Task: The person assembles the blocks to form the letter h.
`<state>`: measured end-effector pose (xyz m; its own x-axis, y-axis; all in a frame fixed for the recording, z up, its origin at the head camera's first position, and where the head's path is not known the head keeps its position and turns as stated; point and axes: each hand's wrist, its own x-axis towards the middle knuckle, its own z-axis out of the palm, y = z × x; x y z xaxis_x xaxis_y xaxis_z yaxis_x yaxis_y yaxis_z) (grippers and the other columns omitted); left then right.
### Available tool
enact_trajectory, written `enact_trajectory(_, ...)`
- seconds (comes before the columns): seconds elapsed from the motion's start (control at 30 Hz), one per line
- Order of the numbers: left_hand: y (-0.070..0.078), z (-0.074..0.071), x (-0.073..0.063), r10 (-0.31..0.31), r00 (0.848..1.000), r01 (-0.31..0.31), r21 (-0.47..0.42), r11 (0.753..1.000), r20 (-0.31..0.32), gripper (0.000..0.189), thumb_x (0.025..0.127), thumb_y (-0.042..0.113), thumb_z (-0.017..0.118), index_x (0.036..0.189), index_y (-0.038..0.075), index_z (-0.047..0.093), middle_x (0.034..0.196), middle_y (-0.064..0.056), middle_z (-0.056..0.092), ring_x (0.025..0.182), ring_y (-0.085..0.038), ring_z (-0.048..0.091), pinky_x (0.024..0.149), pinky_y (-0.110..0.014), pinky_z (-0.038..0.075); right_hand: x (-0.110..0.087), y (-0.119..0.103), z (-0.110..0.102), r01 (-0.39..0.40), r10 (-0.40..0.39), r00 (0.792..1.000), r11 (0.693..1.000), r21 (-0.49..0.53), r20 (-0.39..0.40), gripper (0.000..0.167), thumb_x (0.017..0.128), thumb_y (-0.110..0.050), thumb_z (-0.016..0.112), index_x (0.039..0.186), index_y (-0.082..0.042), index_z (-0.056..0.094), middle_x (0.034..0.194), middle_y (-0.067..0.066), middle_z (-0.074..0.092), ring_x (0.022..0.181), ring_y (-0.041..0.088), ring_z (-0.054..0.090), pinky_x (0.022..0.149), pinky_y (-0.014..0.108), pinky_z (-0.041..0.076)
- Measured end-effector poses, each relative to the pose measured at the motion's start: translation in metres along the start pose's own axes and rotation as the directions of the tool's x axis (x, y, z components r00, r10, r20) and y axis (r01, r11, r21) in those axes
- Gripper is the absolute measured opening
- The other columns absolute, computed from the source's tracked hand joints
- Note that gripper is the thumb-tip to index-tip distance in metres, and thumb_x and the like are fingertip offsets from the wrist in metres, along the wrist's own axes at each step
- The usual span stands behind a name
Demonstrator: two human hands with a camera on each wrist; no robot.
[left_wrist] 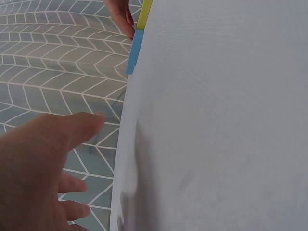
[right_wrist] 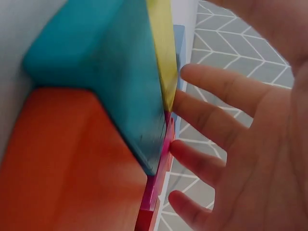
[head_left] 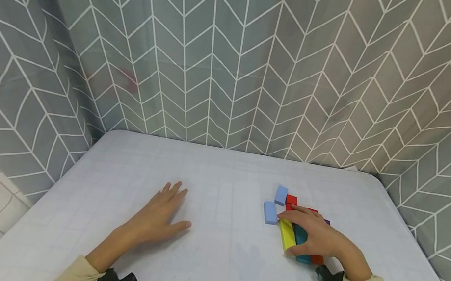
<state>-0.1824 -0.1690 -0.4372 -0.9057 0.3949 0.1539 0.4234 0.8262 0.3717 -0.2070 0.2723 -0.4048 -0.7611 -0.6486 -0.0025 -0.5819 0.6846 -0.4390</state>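
Observation:
My left hand (head_left: 160,215) is spread over the left part of the table, its thumb out to the side and nothing in its grasp. On the right, my right hand (head_left: 315,232) reaches over a cluster of coloured blocks with its fingers loosely bent and apart. Under and beside it lie a yellow block (head_left: 286,235), a teal block (right_wrist: 115,72) and an orange block (right_wrist: 67,163). Its fingertips are close to the yellow block and a magenta block (right_wrist: 158,178); contact is hard to tell. A light blue block (head_left: 270,212) lies left of its fingertips.
Another light blue block (head_left: 281,195) and a red block (head_left: 291,200) lie at the cluster's far end. A white cloth covers the table (head_left: 204,266). Behind it hangs a grey patterned curtain (head_left: 238,63), which also runs along both sides.

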Motion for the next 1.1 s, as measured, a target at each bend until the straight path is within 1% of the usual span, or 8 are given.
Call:
enact_trajectory(0.1,-0.001,-0.002,-0.001,0.021,0.998,-0.023,-0.03,0.999,-0.055,0.087,0.098,0.044,0.071,0.159,-0.005,0.034,0.164,-0.029,0.026,0.151,-0.052,0.018,0.119,-0.065,0.02,-0.002,0.0,0.0,0.004,-0.005,1.0,1.0,0.014,0.021,0.076,0.078,-0.039,0.091,0.142,-0.01,0.061,0.145,0.011,0.057,0.14,0.05,0.035,0.106,0.08,0.023)
enact_trajectory(0.2,-0.001,-0.003,-0.002,0.023,0.996,-0.028,-0.059,0.998,-0.088,0.085,0.098,0.041,0.071,0.159,-0.004,0.033,0.163,-0.029,0.028,0.15,-0.053,0.019,0.118,-0.066,0.021,-0.002,0.0,0.0,0.016,-0.016,0.999,1.0,-0.006,0.028,0.077,0.078,-0.04,0.092,0.142,-0.01,0.061,0.145,0.009,0.057,0.14,0.049,0.036,0.106,0.08,0.022)
enact_trajectory(0.37,-0.002,-0.005,-0.002,0.015,0.996,-0.022,-0.075,0.997,-0.087,0.084,0.099,0.041,0.069,0.16,-0.003,0.032,0.163,-0.029,0.028,0.15,-0.052,0.019,0.119,-0.065,0.02,-0.001,-0.001,0.0,0.014,-0.012,0.999,0.999,-0.052,0.036,0.08,0.077,-0.043,0.091,0.143,-0.01,0.06,0.146,0.011,0.056,0.14,0.047,0.037,0.105,0.08,0.024)
enact_trajectory(0.57,-0.002,-0.005,-0.003,0.015,0.994,-0.024,-0.084,0.996,-0.105,0.083,0.099,0.038,0.07,0.16,-0.005,0.033,0.162,-0.03,0.031,0.15,-0.053,0.02,0.118,-0.065,0.021,-0.001,0.0,0.001,0.0,0.002,1.0,0.996,-0.086,0.019,0.081,0.077,-0.044,0.092,0.142,-0.009,0.06,0.146,0.014,0.055,0.138,0.049,0.038,0.108,0.076,0.025)
enact_trajectory(0.7,-0.003,-0.004,-0.004,0.01,0.993,-0.019,-0.082,0.996,-0.115,0.082,0.098,0.037,0.07,0.16,-0.004,0.033,0.162,-0.03,0.031,0.15,-0.053,0.02,0.118,-0.066,0.021,-0.001,0.0,0.0,-0.007,0.008,1.0,0.996,-0.09,0.013,0.079,0.076,-0.043,0.092,0.141,-0.008,0.061,0.145,0.013,0.057,0.137,0.048,0.041,0.109,0.074,0.026)
enact_trajectory(0.8,-0.004,-0.003,-0.006,0.003,0.994,-0.012,-0.081,0.997,-0.109,0.083,0.098,0.038,0.071,0.16,-0.003,0.034,0.162,-0.031,0.029,0.149,-0.054,0.019,0.117,-0.067,0.021,-0.001,-0.002,-0.002,-0.024,0.025,1.0,0.997,-0.077,0.009,0.079,0.076,-0.041,0.092,0.141,-0.007,0.061,0.144,0.014,0.058,0.136,0.046,0.043,0.11,0.073,0.026)
enact_trajectory(0.9,-0.003,-0.003,-0.008,-0.005,0.994,-0.003,-0.075,0.997,-0.105,0.083,0.097,0.038,0.071,0.159,-0.003,0.035,0.162,-0.032,0.028,0.149,-0.056,0.018,0.117,-0.068,0.021,-0.001,-0.003,-0.004,-0.047,0.048,0.999,0.997,-0.069,0.002,0.082,0.076,-0.041,0.092,0.142,-0.005,0.06,0.145,0.017,0.056,0.134,0.046,0.045,0.109,0.073,0.029)
enact_trajectory(1.1,-0.003,-0.003,-0.009,-0.026,0.993,0.018,-0.069,0.997,-0.112,0.082,0.098,0.037,0.07,0.159,-0.003,0.035,0.163,-0.032,0.027,0.15,-0.055,0.016,0.117,-0.068,0.019,-0.001,-0.005,-0.009,-0.116,0.116,0.993,0.993,-0.013,-0.008,0.086,0.076,-0.039,0.093,0.146,-0.005,0.057,0.147,0.02,0.052,0.131,0.046,0.047,0.102,0.07,0.043)
